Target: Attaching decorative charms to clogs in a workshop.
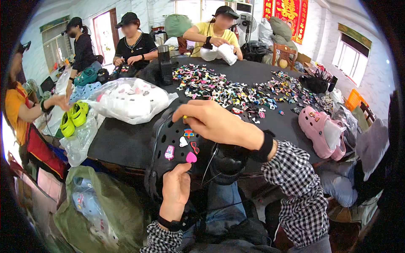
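A black clog [162,162] with round holes is in front of me at the table's near edge. On its upper sit several shoe charms: a pink heart [191,157], red glasses [194,147], a white one [183,141], a pink patterned one [169,152] and an orange-and-blue one [188,133]. My left hand [175,187] is closed on the clog, its thumb beside the pink heart; its other fingers are mostly hidden. Over the toe, my right hand [221,124] pinches a small yellow shoe charm [184,117], largely covered by the fingers.
Loose charms [223,86] cover the black table's middle. A clear bag of white clogs [133,99] lies left, pink clogs [318,130] right. Green clogs [74,118] are farther left, near a person in orange. A green sack [97,211] stands below. Across sit two people; one handles white clogs [219,54].
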